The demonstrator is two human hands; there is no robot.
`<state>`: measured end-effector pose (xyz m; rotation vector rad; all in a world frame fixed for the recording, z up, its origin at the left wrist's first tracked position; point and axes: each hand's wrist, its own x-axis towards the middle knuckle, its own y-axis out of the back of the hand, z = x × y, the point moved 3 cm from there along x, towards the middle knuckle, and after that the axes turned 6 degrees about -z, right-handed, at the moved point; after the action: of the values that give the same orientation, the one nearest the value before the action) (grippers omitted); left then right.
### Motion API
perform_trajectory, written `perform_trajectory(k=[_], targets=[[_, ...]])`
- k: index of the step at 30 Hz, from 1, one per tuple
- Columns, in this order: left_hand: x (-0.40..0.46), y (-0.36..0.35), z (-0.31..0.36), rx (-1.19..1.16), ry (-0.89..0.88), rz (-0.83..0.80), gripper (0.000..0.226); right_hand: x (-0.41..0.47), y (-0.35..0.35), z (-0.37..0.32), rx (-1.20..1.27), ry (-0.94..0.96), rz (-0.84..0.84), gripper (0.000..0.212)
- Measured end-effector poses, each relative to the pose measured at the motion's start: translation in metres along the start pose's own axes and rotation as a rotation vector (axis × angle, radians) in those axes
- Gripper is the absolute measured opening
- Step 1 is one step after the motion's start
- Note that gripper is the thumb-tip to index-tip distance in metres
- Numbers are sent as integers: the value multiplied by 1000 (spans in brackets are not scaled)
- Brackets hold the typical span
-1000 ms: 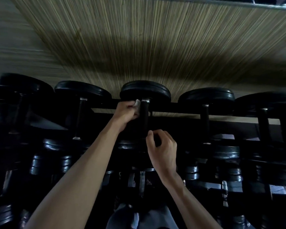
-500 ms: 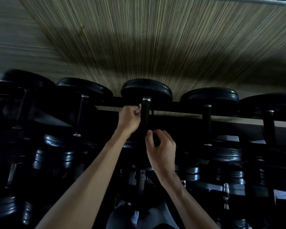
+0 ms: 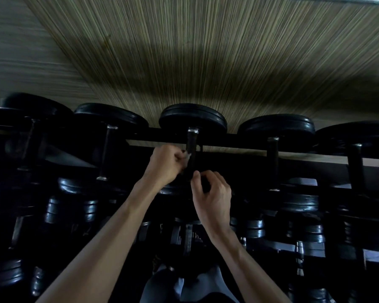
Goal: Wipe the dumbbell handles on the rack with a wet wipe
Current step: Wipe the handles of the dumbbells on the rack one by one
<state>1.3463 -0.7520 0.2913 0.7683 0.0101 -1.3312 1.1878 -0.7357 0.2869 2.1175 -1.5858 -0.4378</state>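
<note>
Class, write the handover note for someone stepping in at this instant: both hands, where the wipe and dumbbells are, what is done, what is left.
Left hand: grips the wet wipe, pressed against the left side of the middle dumbbell's handle, partway along it.
Right hand: fingers curled at the near end of that handle, seemingly steadying it; the exact grip is lost in shadow.
Rack: dark, a row of black dumbbells on the top tier, more below.
Done: wiping of this handle is underway; which others are clean cannot be told.
Left: finish this handle, then go on to the neighbours.
</note>
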Motion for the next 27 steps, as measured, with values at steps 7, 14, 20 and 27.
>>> perform_trajectory(k=[7, 14, 20, 27], targets=[[7, 9, 9, -19, -14, 126, 17, 0, -1, -1, -1, 12, 4, 35], [0, 1, 1, 31, -39, 96, 8, 0, -2, 3, -5, 15, 3, 37], [4, 7, 23, 98, -85, 162, 16, 0, -1, 1, -6, -6, 8, 36], [26, 15, 37, 37, -114, 210, 4, 0, -1, -1, -1, -2, 17, 32]])
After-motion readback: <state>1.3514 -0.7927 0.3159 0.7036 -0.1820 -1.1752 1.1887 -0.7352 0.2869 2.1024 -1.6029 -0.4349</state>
